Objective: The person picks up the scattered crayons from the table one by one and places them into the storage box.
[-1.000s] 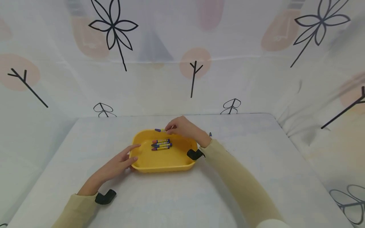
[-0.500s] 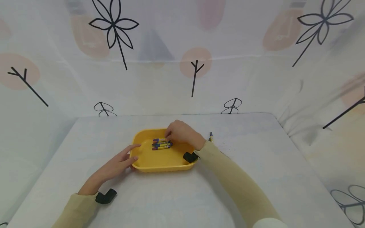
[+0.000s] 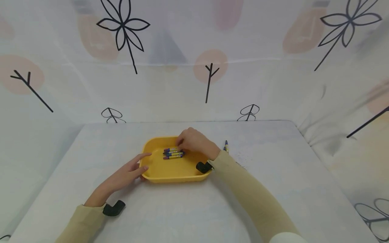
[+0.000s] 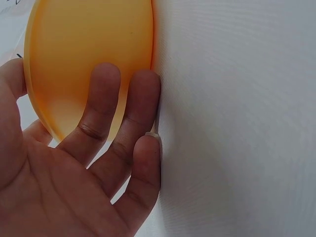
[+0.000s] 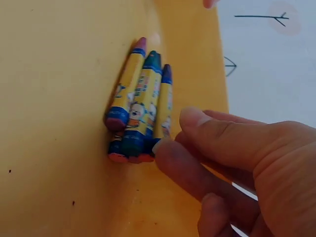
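Note:
A yellow tray (image 3: 170,168) stands on the table, and my left hand (image 3: 127,173) holds its left end. The thumb and index finger reach over the rim while the other fingers (image 4: 103,94) lie against the outer wall. Several paper-wrapped crayons (image 3: 174,154) lie piled together inside the tray. My right hand (image 3: 194,140) is at the right end of this pile, thumb raised apart from the index finger. That index fingertip is right at the blue-banded end of a purple-tipped crayon (image 5: 164,103), which lies along the pile.
More crayons (image 3: 226,145) lie on the white-covered table (image 3: 170,212) right of the tray, partly hidden by the right sleeve (image 3: 246,189). A patterned cloth (image 3: 170,91) hangs behind the table. Small dark specks dot the tray floor.
My right hand has lowered from above the far rim to the pile, bringing the purple-tipped crayon down alongside the others. My left hand stays on the tray.

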The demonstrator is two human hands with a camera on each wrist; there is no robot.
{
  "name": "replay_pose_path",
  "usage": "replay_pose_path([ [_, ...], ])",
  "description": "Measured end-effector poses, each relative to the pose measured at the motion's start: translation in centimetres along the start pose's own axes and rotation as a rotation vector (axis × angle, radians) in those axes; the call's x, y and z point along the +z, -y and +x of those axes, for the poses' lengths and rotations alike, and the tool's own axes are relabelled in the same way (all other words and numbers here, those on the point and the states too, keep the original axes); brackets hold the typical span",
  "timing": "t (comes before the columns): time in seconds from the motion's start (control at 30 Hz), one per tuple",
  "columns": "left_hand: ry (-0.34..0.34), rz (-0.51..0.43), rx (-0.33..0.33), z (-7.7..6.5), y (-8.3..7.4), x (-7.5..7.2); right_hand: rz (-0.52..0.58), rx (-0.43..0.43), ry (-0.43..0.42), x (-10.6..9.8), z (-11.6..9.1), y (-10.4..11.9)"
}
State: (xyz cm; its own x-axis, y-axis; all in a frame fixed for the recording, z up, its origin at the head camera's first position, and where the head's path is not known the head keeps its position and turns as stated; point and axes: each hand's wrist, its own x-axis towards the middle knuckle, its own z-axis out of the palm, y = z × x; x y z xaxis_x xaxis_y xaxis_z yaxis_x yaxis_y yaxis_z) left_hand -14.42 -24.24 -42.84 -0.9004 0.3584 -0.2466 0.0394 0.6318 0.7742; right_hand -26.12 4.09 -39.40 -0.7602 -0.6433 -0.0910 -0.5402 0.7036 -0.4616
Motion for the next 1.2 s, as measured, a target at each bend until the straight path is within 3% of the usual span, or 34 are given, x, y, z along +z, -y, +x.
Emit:
replay_pose_path([
  [0.17, 0.0, -0.003, -0.004, 0.0, -0.2, 0.0, 0.134, -0.02, -0.041, -1.3, -0.9, -0.4],
  [0.3, 0.001, -0.006, -0.008, -0.1, -0.4, 0.0, 0.167, -0.004, -0.062, -2.6, -2.1, -1.4],
  [0.73, -0.003, -0.006, -0.02, 0.0, -0.5, 0.2, 0.256, 0.156, -0.212, -4.8, -9.2, -9.4],
  [0.93, -0.012, 0.001, -0.021, 0.0, -0.2, 0.2, 0.206, 0.282, -0.164, -4.0, -11.5, -11.8],
  [1.2, -0.012, 0.001, -0.005, -0.2, -0.3, 0.2, 0.226, 0.414, -0.068, -2.9, -12.7, -13.5],
])
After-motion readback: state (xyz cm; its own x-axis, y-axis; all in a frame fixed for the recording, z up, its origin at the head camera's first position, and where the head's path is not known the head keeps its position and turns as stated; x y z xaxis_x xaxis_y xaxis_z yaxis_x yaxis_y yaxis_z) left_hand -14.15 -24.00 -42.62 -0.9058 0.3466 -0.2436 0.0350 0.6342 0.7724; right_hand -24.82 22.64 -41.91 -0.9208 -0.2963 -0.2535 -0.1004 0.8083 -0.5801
